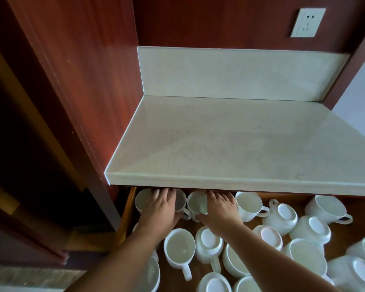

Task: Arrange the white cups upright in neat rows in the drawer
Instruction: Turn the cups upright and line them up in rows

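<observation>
Atop 2 rear cups point(140, 200), palm-down hands point(159, 207)

A pale stone countertop point(240, 144) juts out directly above the left hand point(160, 205) and the right hand point(219, 209). Farther beyond the hands, a matching backsplash point(240, 74) meets red-brown wood panelling point(198, 20). A white wall socket point(308, 22) is set into it, high and to the right of the right hand. Left of the left hand, a tall red wood side panel point(72, 81) borders a dark opening point(19, 144), with a pale strip of flooring point(30, 277) below.
</observation>
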`<state>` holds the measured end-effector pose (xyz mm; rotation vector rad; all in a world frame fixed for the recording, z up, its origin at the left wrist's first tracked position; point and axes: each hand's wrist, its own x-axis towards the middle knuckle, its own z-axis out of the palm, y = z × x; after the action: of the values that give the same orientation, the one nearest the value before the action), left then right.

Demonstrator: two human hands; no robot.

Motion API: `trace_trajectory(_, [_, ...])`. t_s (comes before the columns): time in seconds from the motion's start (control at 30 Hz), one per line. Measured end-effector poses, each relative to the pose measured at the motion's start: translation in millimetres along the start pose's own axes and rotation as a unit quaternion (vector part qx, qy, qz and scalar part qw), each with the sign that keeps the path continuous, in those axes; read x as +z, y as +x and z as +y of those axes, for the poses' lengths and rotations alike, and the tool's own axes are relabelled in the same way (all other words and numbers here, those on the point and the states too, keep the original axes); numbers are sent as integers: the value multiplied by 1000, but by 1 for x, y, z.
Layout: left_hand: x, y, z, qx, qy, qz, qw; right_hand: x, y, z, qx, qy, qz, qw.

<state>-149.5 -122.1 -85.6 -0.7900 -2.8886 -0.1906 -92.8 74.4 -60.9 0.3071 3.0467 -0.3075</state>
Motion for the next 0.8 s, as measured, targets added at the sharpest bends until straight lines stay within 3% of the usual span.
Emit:
trace_trajectory(0.27, [-7,-14,-10,-22,-38,8,999,3,6,1,-9,42,-5,999])
trace_trajectory(0.5, [-33,-25,-36,1,-4,-62,998,1,5,1,-8,53,-11,999])
trace_trajectory(0.8, [-37,-15,-25,-66,-41,-82,994,-2,0,9,-2,23,-7,1000])
